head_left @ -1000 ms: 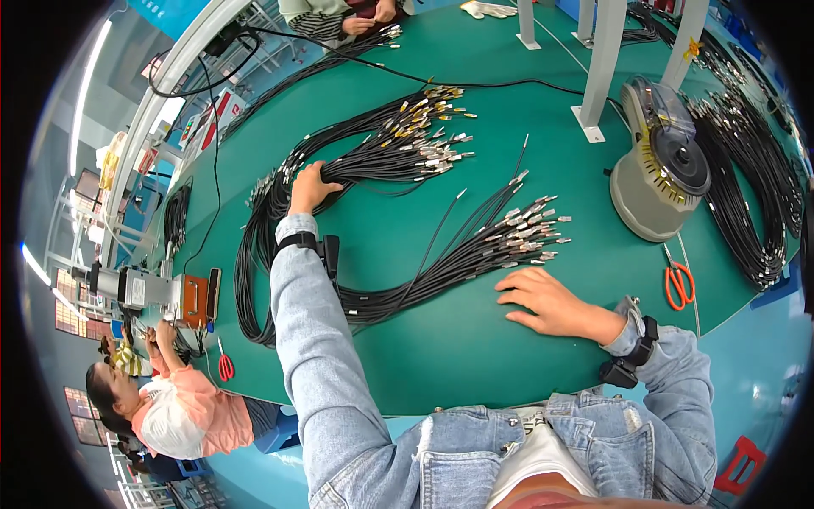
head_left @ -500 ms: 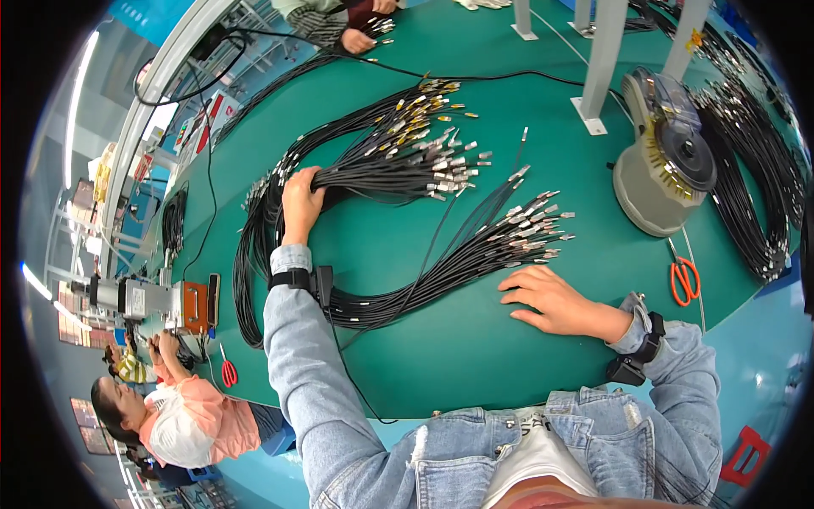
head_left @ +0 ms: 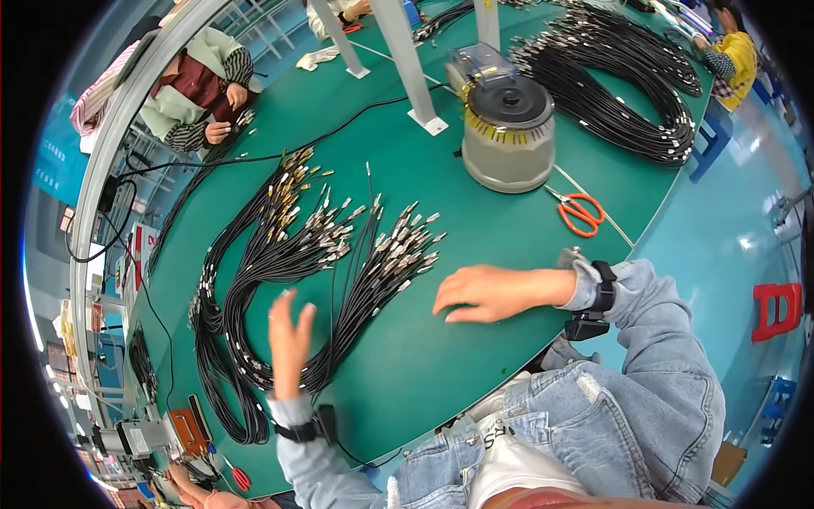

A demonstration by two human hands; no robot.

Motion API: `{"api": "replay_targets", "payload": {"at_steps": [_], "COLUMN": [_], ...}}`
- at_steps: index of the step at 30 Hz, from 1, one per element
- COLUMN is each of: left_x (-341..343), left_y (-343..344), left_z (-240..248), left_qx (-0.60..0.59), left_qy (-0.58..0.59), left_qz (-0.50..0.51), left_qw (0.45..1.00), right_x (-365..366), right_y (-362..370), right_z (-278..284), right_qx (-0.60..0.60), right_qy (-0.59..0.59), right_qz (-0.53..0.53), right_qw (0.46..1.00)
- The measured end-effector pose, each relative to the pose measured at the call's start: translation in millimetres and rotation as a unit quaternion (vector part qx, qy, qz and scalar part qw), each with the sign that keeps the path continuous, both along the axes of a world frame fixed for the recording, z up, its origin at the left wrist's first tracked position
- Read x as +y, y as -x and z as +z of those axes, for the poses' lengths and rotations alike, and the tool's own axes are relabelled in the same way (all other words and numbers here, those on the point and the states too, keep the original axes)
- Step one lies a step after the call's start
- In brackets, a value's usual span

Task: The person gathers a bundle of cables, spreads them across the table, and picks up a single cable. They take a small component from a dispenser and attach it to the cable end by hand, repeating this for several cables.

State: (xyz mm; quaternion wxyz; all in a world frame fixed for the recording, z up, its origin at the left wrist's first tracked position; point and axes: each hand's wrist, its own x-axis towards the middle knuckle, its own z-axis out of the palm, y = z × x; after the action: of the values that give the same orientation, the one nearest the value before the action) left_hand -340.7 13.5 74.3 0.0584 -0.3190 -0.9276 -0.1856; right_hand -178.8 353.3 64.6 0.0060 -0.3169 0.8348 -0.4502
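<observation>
Over a large bundle of black cables (head_left: 238, 288) my left hand (head_left: 290, 338) hovers, thumb and fingers apart, holding nothing. The bundle curves in a U on the green table; its ends carry silvery metal connectors (head_left: 405, 246), and a group toward the back has yellowish ones (head_left: 292, 182). To the right of the cables, my right hand (head_left: 485, 293) rests low over the bare table, fingers stretched out and nothing in them. Each wrist wears a black strap with a small device.
A round beige tape dispenser (head_left: 509, 144) stands behind red-handled scissors (head_left: 580, 214). Grey posts (head_left: 407, 64) rise from the green table (head_left: 407, 356). Another cable coil (head_left: 593, 102) lies at the far right. Co-workers sit around the table; one has hands (head_left: 227, 114) on cables.
My left hand has let go of the cable bundle and lifted away from it. My view has swung to the right. The right hand stays outstretched, empty.
</observation>
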Motion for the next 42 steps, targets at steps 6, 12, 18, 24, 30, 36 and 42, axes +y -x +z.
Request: {"api": "replay_targets", "payload": {"at_steps": [6, 12, 18, 24, 30, 36, 42], "left_x": [39, 45, 46, 49, 62, 91, 101], "left_y": [-80, -80, -84, -89, -103, -122, -112], "left_z": [-27, -27, -25, -23, -10, -3, -19], "left_qx": [0.043, 0.063, 0.0, 0.081, -0.033, -0.373, -0.382], "left_qy": [-0.001, -0.024, -0.144, -0.121, -0.19, -0.234, -0.257], "left_qz": [0.064, 0.079, 0.076, 0.062, 0.044, -0.027, -0.056], "left_qw": [0.997, 0.995, 0.987, 0.987, 0.98, 0.897, 0.886], "right_x": [66, 120, 158, 132, 61, 17, 92], "right_y": [-30, -61, -71, -70, -53, -35, -21], "right_z": [13, -17, -17, 0, 4, 4, 25], "right_qx": [-0.002, 0.133, 0.122, 0.105, -0.143, -0.262, -0.119], "right_qy": [-0.027, -0.201, -0.259, -0.235, 0.139, 0.202, 0.425], "right_qz": [-0.237, -0.329, -0.375, -0.403, -0.307, -0.152, -0.441], "right_qw": [0.971, 0.913, 0.882, 0.878, 0.93, 0.932, 0.781]}}
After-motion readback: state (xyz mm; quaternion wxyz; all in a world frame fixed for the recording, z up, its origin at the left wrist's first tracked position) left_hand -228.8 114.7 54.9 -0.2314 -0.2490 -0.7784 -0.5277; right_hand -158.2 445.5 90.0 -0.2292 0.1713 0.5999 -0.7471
